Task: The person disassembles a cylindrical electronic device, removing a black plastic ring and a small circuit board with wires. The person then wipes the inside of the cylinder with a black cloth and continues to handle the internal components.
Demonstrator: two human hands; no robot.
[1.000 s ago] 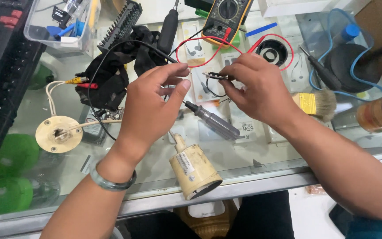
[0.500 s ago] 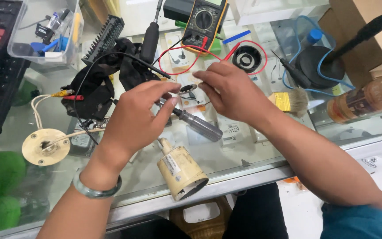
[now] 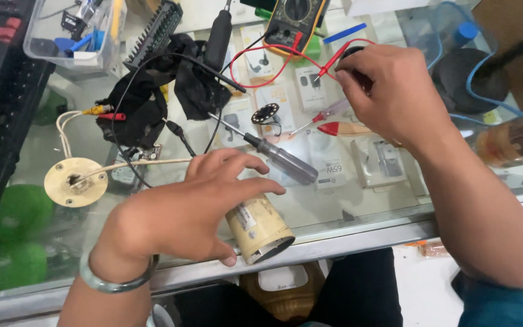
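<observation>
A cream cylinder lies on its side at the glass counter's front edge, its open end facing forward. A black round part sits farther back, mostly covered.

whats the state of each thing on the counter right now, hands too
left hand: gripping the cream cylindrical housing, which lies on its side
right hand: closed on a small black round part
clear-handled screwdriver: lying loose
cream round disc: flat, white wire attached
yellow multimeter: red lead plugged in

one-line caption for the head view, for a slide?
Left hand grips a beige cylinder; right hand reaches a black roll.
</observation>
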